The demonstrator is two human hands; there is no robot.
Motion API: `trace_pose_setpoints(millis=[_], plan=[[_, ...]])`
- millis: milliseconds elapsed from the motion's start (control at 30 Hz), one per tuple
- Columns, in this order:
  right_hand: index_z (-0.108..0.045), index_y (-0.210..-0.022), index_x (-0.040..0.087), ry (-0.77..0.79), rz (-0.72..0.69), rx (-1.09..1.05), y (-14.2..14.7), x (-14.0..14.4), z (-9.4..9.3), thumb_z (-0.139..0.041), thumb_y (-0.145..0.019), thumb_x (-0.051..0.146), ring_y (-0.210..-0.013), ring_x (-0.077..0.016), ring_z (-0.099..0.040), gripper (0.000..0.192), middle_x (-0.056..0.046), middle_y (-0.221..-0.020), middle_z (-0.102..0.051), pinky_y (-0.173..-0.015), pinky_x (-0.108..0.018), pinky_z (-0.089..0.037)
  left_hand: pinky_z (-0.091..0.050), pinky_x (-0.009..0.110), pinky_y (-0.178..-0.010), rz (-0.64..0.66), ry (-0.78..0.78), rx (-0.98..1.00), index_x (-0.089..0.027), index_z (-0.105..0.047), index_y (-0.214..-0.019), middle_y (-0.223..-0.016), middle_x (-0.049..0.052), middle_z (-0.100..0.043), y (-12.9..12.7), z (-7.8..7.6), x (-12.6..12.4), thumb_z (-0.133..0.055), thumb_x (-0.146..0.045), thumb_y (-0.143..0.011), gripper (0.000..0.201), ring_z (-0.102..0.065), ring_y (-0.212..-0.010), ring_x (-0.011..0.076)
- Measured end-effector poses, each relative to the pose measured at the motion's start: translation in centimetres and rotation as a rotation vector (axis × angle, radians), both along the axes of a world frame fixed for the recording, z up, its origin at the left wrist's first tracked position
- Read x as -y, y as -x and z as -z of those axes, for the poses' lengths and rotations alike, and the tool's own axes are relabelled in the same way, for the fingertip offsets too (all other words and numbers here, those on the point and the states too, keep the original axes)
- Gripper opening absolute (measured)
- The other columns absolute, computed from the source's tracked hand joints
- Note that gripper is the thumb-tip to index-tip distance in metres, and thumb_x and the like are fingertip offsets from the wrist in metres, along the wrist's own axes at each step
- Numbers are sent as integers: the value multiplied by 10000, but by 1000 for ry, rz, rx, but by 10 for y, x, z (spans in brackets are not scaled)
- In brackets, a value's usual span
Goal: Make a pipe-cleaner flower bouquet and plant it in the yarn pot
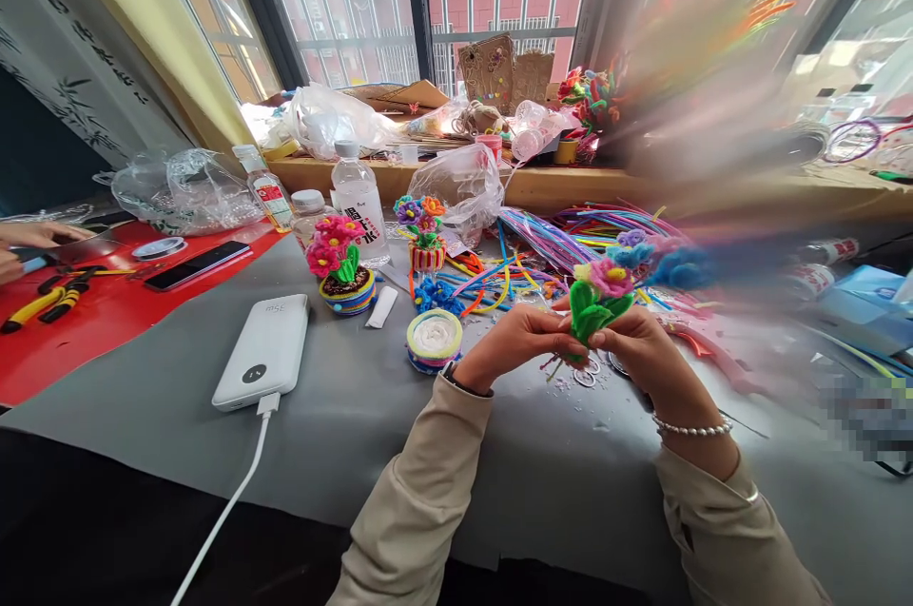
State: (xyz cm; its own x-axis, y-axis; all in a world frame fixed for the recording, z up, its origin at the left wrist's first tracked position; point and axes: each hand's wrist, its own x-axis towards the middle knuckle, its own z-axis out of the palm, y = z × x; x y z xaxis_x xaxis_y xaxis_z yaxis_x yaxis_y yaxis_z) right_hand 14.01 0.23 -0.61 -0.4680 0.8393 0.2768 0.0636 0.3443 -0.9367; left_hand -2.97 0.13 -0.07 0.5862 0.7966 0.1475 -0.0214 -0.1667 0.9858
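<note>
Between my two hands is a small bouquet of pipe-cleaner flowers point(610, 278), with pink, blue and purple blooms and green leaves. My left hand point(532, 340) pinches it from the left, low on the stems. From the right, the fingers of my right hand point(634, 340) close on the leaves and stems. Bare stem ends poke out below my left fingers. To the left of my left hand stands a round pot point(434, 340) wrapped in coloured pipe cleaner, with a white filling. Clear rings point(586, 376) and small bits lie on the table under my hands.
Finished flower pots point(342, 268) and a water bottle point(359, 206) stand behind. Loose pipe cleaners point(549, 244) spread across the back. A white power bank point(263, 354) with a cable lies left. Another person's hand point(43, 235) is near yellow-handled pliers point(53, 302). The right side is blurred.
</note>
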Motion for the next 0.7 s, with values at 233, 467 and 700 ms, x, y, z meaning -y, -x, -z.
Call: trace_pose_setpoints(millis=[233, 467, 700], plan=[[-695, -733, 193, -58, 217, 36, 3, -8, 5, -557, -720, 482, -722, -190, -582, 320, -34, -727, -674, -735, -324, -449, -423, 225, -693, -379, -447, -168, -156, -683, -752, -742, 40, -654, -7, 6, -3, -518, -368, -763, 269, -570, -726, 136], [-635, -987, 218, 47, 224, -53, 12, -9, 14, -585, -728, 421, -1063, -221, -510, 333, -44, -1076, -625, -934, -369, -377, -399, 257, -671, -812, -979, -640, -139, -604, -961, -800, 86, -627, -12, 13, 2, -389, -244, -854, 262, -563, -745, 160], [-601, -1048, 244, 58, 216, -145, 16, -9, 16, -594, -716, 433, -1072, -230, -508, 382, -41, -1156, -581, -908, -379, -413, -408, 265, -669, -974, -1267, -770, -102, -584, -938, -779, 77, -629, -17, 18, 4, -417, -175, -840, 207, -568, -719, 156]])
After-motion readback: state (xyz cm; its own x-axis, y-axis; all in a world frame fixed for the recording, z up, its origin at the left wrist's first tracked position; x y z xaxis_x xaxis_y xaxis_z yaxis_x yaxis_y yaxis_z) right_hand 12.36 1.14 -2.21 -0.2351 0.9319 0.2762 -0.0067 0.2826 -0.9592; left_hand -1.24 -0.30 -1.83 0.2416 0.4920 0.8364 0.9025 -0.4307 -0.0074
